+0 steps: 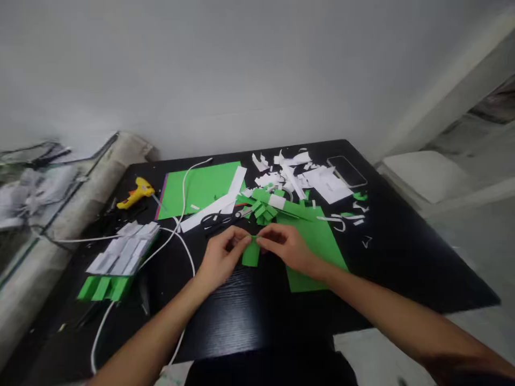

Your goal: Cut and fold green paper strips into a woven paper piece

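Strip (250,256), green: was pinched near its upper end, closed on from both sides by the fingers (241,245) of left hand (221,255) and right hand (292,249), over the front of the tabletop (229,324); could not tell whether touching. Was held left of the sheet (308,276) and nearer than the scissors (243,212). Was apparently being folded or shaped; seemingly called next for steady pinching and matched edges.
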Available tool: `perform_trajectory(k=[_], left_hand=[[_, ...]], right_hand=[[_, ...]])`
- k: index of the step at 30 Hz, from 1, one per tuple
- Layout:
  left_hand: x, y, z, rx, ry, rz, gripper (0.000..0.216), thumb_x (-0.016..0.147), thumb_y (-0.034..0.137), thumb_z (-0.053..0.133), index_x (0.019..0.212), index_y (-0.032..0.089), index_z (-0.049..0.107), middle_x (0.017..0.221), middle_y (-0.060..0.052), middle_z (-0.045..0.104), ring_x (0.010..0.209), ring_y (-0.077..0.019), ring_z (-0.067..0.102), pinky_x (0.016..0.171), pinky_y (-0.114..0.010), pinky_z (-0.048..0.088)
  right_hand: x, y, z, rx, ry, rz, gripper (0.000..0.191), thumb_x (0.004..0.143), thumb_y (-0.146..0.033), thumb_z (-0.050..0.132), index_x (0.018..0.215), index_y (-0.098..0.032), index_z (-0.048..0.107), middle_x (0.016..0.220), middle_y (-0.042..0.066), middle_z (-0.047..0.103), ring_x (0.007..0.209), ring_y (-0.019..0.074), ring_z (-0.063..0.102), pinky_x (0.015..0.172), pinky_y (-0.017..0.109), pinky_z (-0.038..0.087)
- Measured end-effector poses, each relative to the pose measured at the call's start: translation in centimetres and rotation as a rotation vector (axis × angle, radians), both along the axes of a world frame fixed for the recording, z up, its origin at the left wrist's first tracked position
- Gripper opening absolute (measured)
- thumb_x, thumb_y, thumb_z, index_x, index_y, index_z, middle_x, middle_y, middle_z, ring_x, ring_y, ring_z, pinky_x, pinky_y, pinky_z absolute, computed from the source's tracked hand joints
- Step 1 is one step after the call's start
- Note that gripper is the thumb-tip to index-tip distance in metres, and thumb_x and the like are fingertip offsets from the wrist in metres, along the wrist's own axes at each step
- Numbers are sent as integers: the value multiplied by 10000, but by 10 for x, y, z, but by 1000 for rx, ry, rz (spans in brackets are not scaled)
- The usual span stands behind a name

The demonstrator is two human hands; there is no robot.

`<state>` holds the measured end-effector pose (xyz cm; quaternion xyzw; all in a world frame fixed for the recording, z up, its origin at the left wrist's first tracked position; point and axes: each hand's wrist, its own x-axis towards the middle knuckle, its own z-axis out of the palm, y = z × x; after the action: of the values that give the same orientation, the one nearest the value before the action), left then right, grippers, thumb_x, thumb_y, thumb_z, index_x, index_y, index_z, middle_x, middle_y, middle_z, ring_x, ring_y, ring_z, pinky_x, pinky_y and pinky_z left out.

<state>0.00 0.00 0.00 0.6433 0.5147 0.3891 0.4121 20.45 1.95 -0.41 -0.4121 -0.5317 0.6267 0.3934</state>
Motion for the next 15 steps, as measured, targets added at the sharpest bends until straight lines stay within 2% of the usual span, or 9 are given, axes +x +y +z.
perform_trajectory(k=[7,15], left_hand=[[-2,-3,0,28,25,-15,250,1013,399,623,916,194,728,812,-14,716,717,-161,610,653,-262,460],[1,-4,3,125,73,-48,182,1002,306,628,884,188,701,742,15,671,660,-130,606,621,-232,461]], right_hand=[[2,0,-3,20,-18,31,309,784,-464,879,837,-192,743,737,7,711,672,162,665,678,313,543],[1,-2,-5,58,-58,84,225,838,-395,811,855,-187,730,702,1,692,643,151,641,648,300,508]])
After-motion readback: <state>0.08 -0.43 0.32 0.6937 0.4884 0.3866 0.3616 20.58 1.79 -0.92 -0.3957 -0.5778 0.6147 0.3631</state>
